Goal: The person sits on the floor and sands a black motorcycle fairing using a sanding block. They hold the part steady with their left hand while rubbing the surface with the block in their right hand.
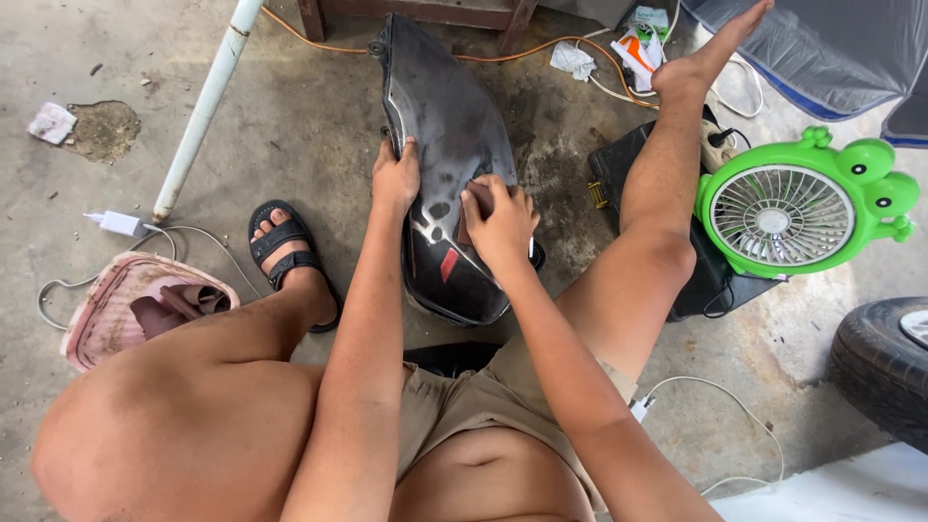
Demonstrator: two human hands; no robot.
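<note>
A long black motorcycle fuel tank lies on the concrete floor between my legs, glossy with dull worn patches. My left hand grips its left edge and steadies it. My right hand presses a small brownish piece of sandpaper flat against the tank's upper surface, fingers curled over it. A small red mark shows on the tank just below my right hand.
A green frog-shaped fan stands on a black case at the right. A tyre is at the right edge. A white pipe, a charger with cable and a pink hat lie left. An orange cord runs along the back.
</note>
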